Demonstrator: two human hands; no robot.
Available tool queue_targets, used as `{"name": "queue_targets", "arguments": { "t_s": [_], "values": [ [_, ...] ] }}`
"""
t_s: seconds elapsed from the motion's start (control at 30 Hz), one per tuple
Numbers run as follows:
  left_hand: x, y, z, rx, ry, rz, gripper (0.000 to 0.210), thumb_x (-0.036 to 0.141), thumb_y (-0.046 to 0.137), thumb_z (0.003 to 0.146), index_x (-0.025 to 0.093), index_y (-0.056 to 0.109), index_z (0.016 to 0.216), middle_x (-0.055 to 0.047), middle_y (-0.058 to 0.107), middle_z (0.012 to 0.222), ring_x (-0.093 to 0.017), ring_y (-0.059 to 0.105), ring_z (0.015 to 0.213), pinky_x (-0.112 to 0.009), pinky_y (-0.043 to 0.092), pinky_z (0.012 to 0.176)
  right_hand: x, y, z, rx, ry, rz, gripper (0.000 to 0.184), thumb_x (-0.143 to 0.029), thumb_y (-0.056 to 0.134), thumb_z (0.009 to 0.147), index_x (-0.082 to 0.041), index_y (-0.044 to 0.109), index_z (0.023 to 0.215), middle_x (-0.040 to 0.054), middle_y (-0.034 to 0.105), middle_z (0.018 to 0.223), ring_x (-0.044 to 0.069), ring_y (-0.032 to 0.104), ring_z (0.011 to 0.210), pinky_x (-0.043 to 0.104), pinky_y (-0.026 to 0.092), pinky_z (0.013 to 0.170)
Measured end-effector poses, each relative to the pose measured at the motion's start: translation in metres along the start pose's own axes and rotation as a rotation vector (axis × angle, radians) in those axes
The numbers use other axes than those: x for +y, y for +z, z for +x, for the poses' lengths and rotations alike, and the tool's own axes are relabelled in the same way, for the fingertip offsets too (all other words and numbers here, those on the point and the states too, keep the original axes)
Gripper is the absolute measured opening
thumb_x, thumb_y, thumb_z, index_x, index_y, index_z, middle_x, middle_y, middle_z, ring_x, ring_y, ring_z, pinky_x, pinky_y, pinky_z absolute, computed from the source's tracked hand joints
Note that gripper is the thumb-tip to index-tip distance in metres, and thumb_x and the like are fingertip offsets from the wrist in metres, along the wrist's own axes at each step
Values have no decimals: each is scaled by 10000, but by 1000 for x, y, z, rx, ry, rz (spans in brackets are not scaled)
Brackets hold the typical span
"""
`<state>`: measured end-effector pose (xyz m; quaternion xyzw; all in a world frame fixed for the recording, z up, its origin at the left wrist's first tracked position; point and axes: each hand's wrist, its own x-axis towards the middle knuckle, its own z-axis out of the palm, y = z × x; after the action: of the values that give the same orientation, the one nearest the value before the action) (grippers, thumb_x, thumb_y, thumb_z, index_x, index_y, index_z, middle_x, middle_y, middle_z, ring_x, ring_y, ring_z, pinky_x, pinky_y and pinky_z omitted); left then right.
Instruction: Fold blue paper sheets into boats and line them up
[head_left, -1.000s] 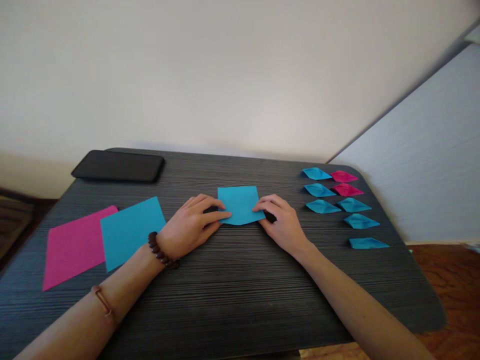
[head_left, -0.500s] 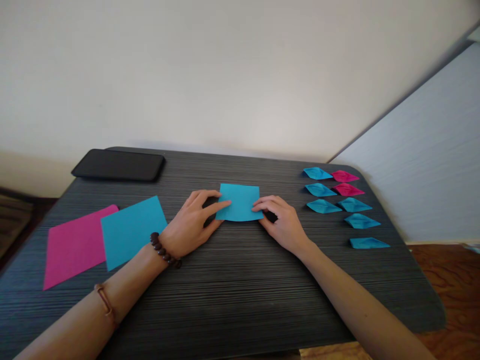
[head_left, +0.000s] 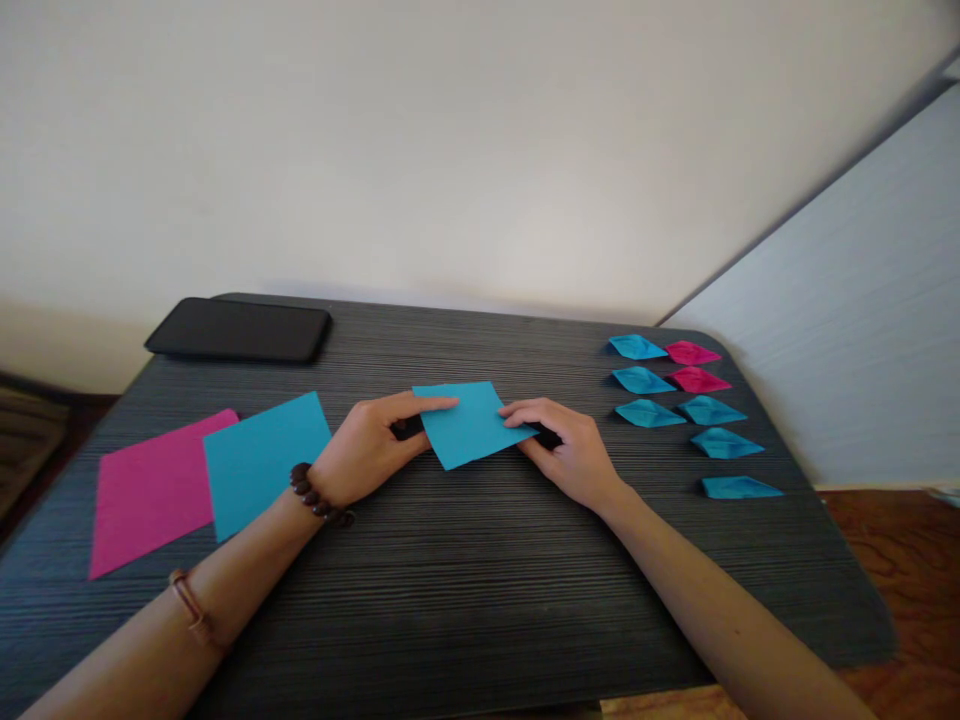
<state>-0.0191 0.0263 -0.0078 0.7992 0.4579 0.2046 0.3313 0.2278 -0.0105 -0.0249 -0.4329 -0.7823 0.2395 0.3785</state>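
Observation:
Between my hands, over the middle of the table, is a square of blue paper (head_left: pixel 469 425), turned at an angle, with one corner pointing toward me. My left hand (head_left: pixel 379 440) pinches its left edge, fingers on top and thumb below. On the other side my right hand (head_left: pixel 562 440) grips the right corner, fingertips on the upper face and thumb beneath. A larger blue sheet (head_left: pixel 262 455) lies flat beside my left wrist, overlapping a pink sheet (head_left: pixel 154 490).
A black tray-like slab (head_left: pixel 240 330) rests at the table's back left. Several folded blue paper boats (head_left: pixel 649 413) and two pink ones (head_left: pixel 697 379) stand in rows on the right. Behind the dark table (head_left: pixel 450 600) rises a pale wall (head_left: pixel 480 150).
The blue paper has turned from lying square to my body to an angle. My left hand has shifted a little left along with its edge; my right hand stays nearly in place.

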Motion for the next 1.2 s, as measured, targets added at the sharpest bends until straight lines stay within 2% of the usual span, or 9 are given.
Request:
{"name": "queue_targets", "arguments": {
  "t_s": [0.2,0.37,0.47,0.63,0.7,0.83,0.93,1.0,1.2],
  "values": [
    [2,0,0,-17,-63,-59,470,403,633,756,302,564,1210,14,675,1080,-218,626,950,-337,480,858,-3,2,-3,10,-33,-105,184,-129,539,825,-230,598,968,36,660,1047,169,611,978,345,479,885],
    [2,1,0,-39,5,-142,273,324,632,766,269,686,1028,6,692,1040,-193,639,939,-305,481,888,-6,7,-5,-23,-64,-111,213,-109,556,819,-230,612,985,32,653,1037,160,603,957,331,484,872],
    [4,1,0,-37,-6,-168,254,359,658,741,262,710,971,0,704,993,-195,650,891,-307,503,855,-8,8,-4,-11,-45,-56,169,-171,564,838,-233,635,978,42,622,1022,156,594,950,321,497,852],
    [7,2,0,-34,-49,-254,236,410,637,758,275,722,931,14,716,942,-194,656,856,-297,524,802,-12,3,1,74,67,8,89,-240,581,833,-202,657,858,83,480,1198,158,610,907,360,494,874],
    [7,2,0,-51,-54,-318,217,398,631,766,270,727,914,16,717,949,-197,656,874,-291,526,805,-13,1,2,57,84,24,90,-240,564,843,-198,643,855,89,475,1249,186,594,990,384,466,916],
    [6,1,0,-99,-90,-365,222,381,635,763,252,728,918,2,725,906,-204,664,846,-295,538,780,-12,-1,2,-20,77,52,89,-253,546,853,-208,622,864,68,621,1045,216,542,1094,362,467,875],
    [8,2,1,-121,-79,-402,248,363,642,761,252,708,973,2,717,952,-200,655,887,-304,522,828,-11,-1,1,-22,91,60,104,-264,539,855,-195,606,813,46,630,910,166,603,854,300,476,743],
    [10,3,1,-113,-55,-439,273,346,653,756,247,690,1008,-1,694,1032,-197,638,946,-307,502,872,-11,0,1,4,108,30,130,-271,539,852,-189,593,767,26,602,799,139,575,718,276,453,663],
    [13,4,1,-36,-46,-461,223,341,642,767,216,696,944,-13,650,1119,-194,608,1007,-298,483,900,-14,3,0,61,127,-37,138,-261,542,838,-186,569,725,11,546,720,128,518,647,265,410,606]
  ]
}}
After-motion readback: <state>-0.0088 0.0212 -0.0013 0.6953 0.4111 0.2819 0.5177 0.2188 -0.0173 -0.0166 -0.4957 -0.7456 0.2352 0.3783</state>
